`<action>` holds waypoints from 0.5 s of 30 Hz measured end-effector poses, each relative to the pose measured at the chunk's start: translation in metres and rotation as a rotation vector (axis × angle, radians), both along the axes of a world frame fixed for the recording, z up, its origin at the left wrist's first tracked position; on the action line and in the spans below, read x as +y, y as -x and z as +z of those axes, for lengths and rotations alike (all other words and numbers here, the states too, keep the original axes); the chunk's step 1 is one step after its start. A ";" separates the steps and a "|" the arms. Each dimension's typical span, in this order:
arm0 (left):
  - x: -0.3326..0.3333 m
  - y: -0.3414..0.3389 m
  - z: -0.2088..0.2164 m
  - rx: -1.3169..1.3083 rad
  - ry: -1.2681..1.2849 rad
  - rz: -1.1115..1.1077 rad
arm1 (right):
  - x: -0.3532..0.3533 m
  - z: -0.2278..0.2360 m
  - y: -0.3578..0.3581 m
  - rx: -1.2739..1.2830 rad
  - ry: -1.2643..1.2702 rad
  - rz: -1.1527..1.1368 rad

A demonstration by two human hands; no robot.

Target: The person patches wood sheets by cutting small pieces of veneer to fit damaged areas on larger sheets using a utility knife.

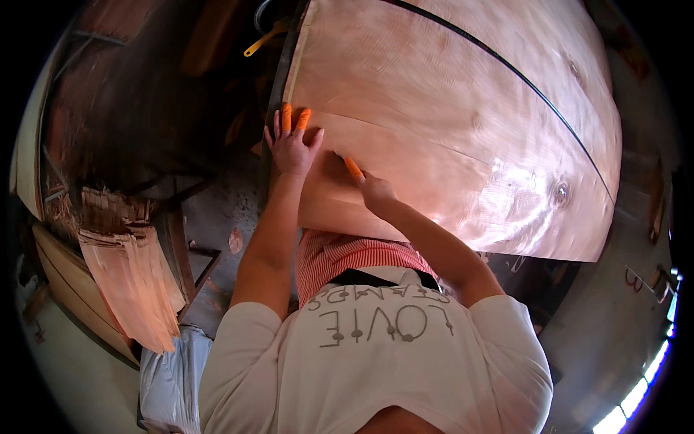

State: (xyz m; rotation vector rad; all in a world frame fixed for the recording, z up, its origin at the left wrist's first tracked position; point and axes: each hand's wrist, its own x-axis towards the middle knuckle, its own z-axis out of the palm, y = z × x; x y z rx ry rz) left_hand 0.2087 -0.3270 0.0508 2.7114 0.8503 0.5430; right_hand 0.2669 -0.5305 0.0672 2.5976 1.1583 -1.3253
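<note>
Pinkish wood veneer (426, 94) spreads across the head view's upper right; the left hand (292, 153) lies splayed near its left edge, seemingly to steady it, while the right hand (377, 192) points an orange tip (353, 168) leftward, whether gripping anything I cannot tell

White glare washes the board (441, 108) toward its near right corner, beyond which a window (636, 396) glows overexposed, while dim shadow swallows detail past the left edge and fisheye distortion bends the outer parts of the view toward a black rim.
</note>
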 end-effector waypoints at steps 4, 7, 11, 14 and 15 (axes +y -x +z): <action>0.000 0.000 0.000 -0.047 -0.015 0.011 | -0.041 0.035 -0.044 -0.024 0.008 0.247; -0.001 -0.005 0.000 -0.026 -0.012 0.000 | -0.064 0.055 -0.101 -0.094 -0.048 0.495; 0.000 -0.006 0.000 -0.019 -0.016 -0.008 | -0.085 0.061 -0.181 -0.083 -0.002 0.715; 0.003 -0.003 0.004 0.010 -0.006 0.015 | -0.074 0.079 -0.204 -0.143 0.068 0.885; 0.003 -0.003 0.003 0.008 -0.003 0.012 | -0.070 0.082 -0.202 -0.122 0.048 0.851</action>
